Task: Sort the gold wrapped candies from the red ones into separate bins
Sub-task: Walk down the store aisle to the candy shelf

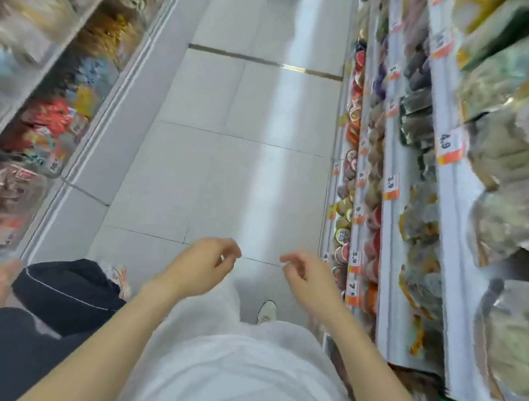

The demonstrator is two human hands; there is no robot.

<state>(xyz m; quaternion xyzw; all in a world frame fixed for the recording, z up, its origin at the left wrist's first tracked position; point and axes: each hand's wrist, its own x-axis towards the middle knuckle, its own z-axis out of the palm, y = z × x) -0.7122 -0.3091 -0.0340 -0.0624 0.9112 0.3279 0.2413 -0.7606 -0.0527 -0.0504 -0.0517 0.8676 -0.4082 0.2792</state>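
In the head view, over a shop aisle's pale tiled floor, the left hand and right hand hang near each other at waist height. Their fingers are loosely curled and hold nothing. Clear bins line the left side, well apart from both hands. Though blurred, one shows red-wrapped candies, and another farther up the aisle shows gold-wrapped candies. On the right, shelves carry packaged goods and orange price tags. A white shoe shows below the hands.
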